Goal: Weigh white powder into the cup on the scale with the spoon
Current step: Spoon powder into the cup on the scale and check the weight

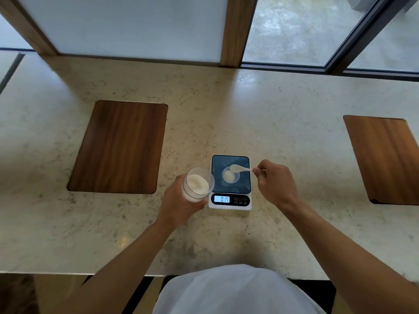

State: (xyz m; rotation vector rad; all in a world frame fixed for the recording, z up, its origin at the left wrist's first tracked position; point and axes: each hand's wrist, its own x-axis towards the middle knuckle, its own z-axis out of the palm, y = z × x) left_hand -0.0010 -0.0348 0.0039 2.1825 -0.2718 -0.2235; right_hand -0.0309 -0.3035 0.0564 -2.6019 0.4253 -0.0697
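Note:
A small white kitchen scale [230, 201] with a dark glass top sits on the marble counter, its lit display reading 014. On its platform stands a clear cup [230, 176] with a little white powder in the bottom. My right hand [275, 181] pinches the handle of a white spoon [240, 168], whose bowl is over the cup's rim. My left hand [176, 201] grips a clear container of white powder [197, 184], held just left of the scale and tilted toward me.
The marble counter [226, 114] has a dark wooden inlay panel [120, 147] to the left and another wooden panel [385, 158] at the far right. Wood-framed windows run along the back edge. The counter's front edge is near my body.

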